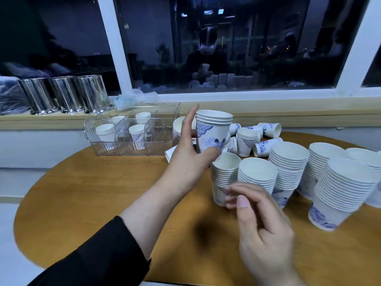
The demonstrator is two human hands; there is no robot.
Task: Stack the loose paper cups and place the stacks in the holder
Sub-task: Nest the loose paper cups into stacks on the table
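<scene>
My left hand [188,153] holds a short stack of white paper cups with blue print [212,132], lifted above the round wooden table [99,195]. My right hand [261,230] hovers low at the front, fingers loosely curled and holding nothing, just before a tall stack of cups [223,178]. More tall stacks [288,168] stand to the right. Loose cups [266,146] lie tipped over behind them. The clear plastic holder [162,129] sits at the back left with several short stacks [105,133] in its compartments.
Three shiny metal canisters [61,93] stand on the window sill at the left. A crumpled clear plastic bag [134,99] lies behind the holder. A dark window runs along the back. The table's right side is crowded with cup stacks [340,193].
</scene>
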